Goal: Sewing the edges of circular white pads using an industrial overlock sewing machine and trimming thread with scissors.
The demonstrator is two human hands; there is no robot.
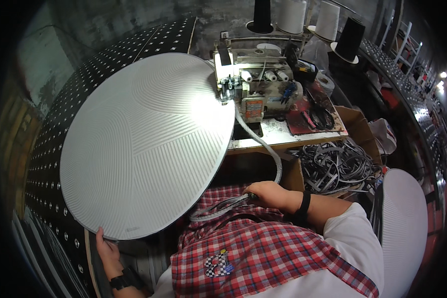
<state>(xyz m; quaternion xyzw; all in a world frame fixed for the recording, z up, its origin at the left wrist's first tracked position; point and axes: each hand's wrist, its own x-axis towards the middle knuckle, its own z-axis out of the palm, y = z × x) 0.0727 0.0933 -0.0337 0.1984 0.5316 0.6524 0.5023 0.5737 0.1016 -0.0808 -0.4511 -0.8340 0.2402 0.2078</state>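
Observation:
A large round mat [134, 144], light grey with ribbed arcs, lies tilted in front of me, its right edge under the head of an overlock sewing machine [268, 89]. My left hand [109, 252] grips the mat's near rim, with a finger on top and the rest of the hand partly hidden below. From the machine a grey binding strip [274, 156] curves down to my right hand [268, 194], which is closed around it over my lap. Beyond that hand the strip [208, 215] loops onto my checked apron [263, 243]. Something small and dark shows at my right fingers, too small to name.
Right of the machine, a cardboard box [355, 119] stands by a heap of tangled strips [335, 166]. Black and white thread cones [350, 39] stand behind. Another ribbed mat [405, 233] is at my right. A studded black table [49, 164] extends left.

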